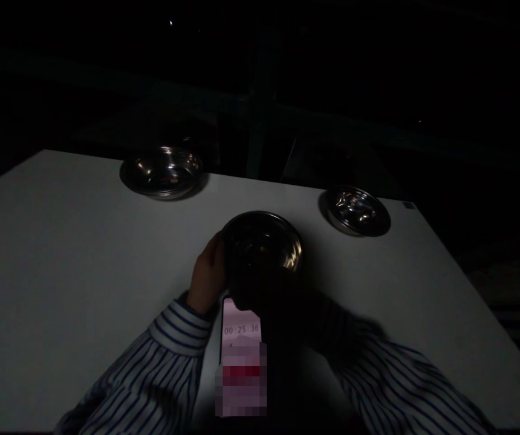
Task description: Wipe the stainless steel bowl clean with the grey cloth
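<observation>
A shiny metal bowl (262, 232) stands in the middle of the white table, close in front of me. My left hand (208, 275) holds its left side, with fingers against the outer wall. Deep shadow covers my right hand (282, 296), which reaches over the near rim of this bowl; its fingers cannot be made out. What lies inside the bowl is too dark to tell. Below it, a lit phone (240, 317) shows a timer reading 00:25:36, with its lower part blurred out and its right side covered by the dark right hand and arm.
Toward the back left of the white table (83, 260) sits a wider metal bowl (162, 172) with a small reddish patch inside. A smaller metal bowl (357, 211) rests at the back right, holding something shiny or reflections. Beyond the table's far edge everything is nearly black.
</observation>
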### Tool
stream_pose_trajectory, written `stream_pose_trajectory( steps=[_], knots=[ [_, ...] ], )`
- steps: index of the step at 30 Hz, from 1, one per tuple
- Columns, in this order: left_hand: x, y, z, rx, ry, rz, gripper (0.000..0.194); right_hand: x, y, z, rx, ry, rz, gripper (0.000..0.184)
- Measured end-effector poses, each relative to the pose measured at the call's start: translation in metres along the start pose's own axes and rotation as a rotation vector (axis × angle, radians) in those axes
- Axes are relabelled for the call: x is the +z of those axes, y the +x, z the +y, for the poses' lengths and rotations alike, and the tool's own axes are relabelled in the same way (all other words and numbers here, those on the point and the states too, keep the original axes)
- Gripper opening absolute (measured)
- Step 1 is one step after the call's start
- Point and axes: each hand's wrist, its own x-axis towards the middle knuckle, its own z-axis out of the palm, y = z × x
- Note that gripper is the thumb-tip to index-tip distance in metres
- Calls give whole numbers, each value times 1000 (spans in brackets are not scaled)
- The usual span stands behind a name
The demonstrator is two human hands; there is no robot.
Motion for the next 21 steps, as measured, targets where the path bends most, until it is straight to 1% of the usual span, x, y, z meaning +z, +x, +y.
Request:
stream_pose_trajectory(
  steps=[1,3,5,6,7,8,10,11,12,13,15,17,18,19,20,21],
  knots=[
    [-1,2,1,-16,-11,-19,41,-2,0,-1,-4,1,-5,29],
    [-3,6,3,-57,-31,-43,43,-14,-3,1,-12,13,-27,34],
    [-4,9,5,-109,-54,-36,47,-32,-10,8,-24,33,-47,45],
    [-5,10,6,-135,-68,-26,49,-40,-14,12,-18,35,-47,44],
    [-4,10,6,-160,-88,-14,52,-46,-16,15,-55,77,-69,46],
    [-3,10,6,-180,-110,0,53,-48,-18,17,-57,89,-79,46],
    [-2,11,6,-193,-143,27,52,-42,-15,13,-59,80,-91,45],
    [-1,11,5,-191,-157,40,50,-34,-12,9,-30,31,-58,43],
    [-1,12,4,-191,-168,45,48,-24,-8,3,-27,16,-62,43],
    [-2,13,2,-194,-179,43,47,-16,-4,-3,-20,-6,-61,37],
    [-4,15,0,-206,-205,27,46,-6,1,-11,-8,-43,-48,35],
    [-7,17,-1,-213,-227,10,45,-11,0,-12,-42,-11,-53,34],
    [-8,18,-1,-211,-228,6,45,-18,-2,-9,-53,24,-58,34],
    [-9,19,-1,-205,-222,5,45,-27,-6,-5,-67,66,-76,39],
    [-9,19,-1,-199,-206,8,45,-35,-10,0,-47,82,-45,41],
    [-9,19,0,-194,-184,16,46,-43,-13,4,-71,112,-48,42]
  ],
)
